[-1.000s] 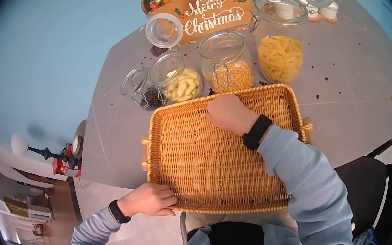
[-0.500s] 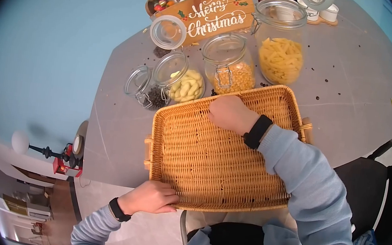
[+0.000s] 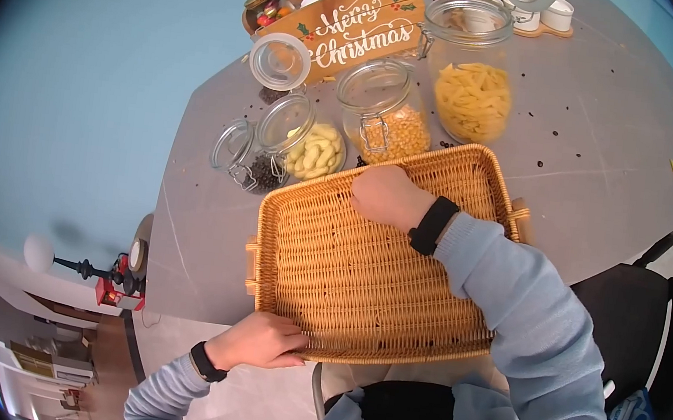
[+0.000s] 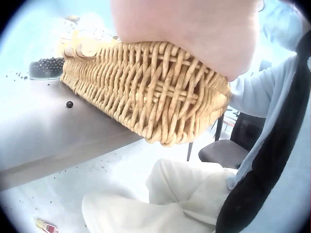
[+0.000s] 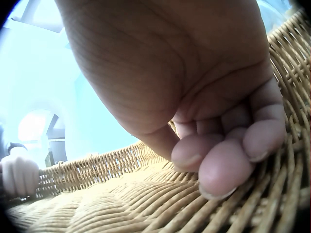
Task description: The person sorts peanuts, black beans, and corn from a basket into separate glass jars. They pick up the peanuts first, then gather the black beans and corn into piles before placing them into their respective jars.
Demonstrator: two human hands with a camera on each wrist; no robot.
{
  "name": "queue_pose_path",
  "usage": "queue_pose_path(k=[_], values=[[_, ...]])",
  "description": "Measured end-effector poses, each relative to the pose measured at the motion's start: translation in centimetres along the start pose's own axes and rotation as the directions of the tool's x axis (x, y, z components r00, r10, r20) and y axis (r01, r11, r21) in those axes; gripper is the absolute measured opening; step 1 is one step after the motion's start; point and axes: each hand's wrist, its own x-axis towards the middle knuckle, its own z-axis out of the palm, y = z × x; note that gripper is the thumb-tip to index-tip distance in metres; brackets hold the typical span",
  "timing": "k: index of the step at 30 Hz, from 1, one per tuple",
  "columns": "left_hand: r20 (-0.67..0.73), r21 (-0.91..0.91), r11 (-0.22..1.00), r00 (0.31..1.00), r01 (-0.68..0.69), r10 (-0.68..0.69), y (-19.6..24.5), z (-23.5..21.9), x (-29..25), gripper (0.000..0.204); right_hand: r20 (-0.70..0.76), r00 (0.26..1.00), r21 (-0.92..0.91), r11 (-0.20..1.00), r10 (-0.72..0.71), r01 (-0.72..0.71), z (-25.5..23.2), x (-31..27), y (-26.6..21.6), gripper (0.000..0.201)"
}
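A rectangular wicker tray with wooden side handles lies at the table's front, its near edge jutting past the table edge. My left hand grips its near left corner, fingers over the rim. In the left wrist view the tray's woven outer wall shows under that hand. Inside the tray, by its far wall, is my right hand. In the right wrist view its curled fingertips rest against the weave, and nothing shows between them; the thumb tip is hidden.
Beyond the tray stand open glass jars of dark beans, pale yellow pieces, corn kernels and penne pasta. Behind them is a Merry Christmas box. Loose dark beans dot the table. A chair stands at right.
The head view has shifted slightly, so the jars and box sit a little differently in it. Both hands keep their places on the tray.
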Motion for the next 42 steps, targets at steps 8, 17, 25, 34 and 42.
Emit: queue_pose_path(k=[8,17,25,34,42], values=[[-0.131,-0.003,0.998,0.989,0.066,-0.065,0.3,0.5,-0.2,0.029,0.016,1.0,0.01,1.0,0.017,-0.018,-0.2,-0.1,-0.1,0.028],[-0.316,-0.274,0.897,0.848,0.348,-0.425,0.5,-3.1,0.5,0.038,0.009,1.0,0.01,1.0,0.008,-0.008,-0.1,0.0,0.0,0.028],[-0.649,-0.303,0.748,0.446,0.591,-0.616,-3.5,-11.1,0.8,0.047,0.066,0.997,-0.002,0.999,0.042,-0.042,-0.4,0.1,-0.3,0.029],[-0.844,-0.176,0.697,0.258,0.695,-0.471,-11.7,-15.0,3.3,0.052,0.052,0.998,-0.059,0.998,0.024,-0.021,-0.5,0.0,-0.4,0.013],[-0.823,-0.23,0.804,0.331,0.548,-0.461,-15.9,-14.5,3.9,0.046,0.02,1.0,-0.061,0.998,0.016,-0.015,0.2,0.2,-0.2,0.012]])
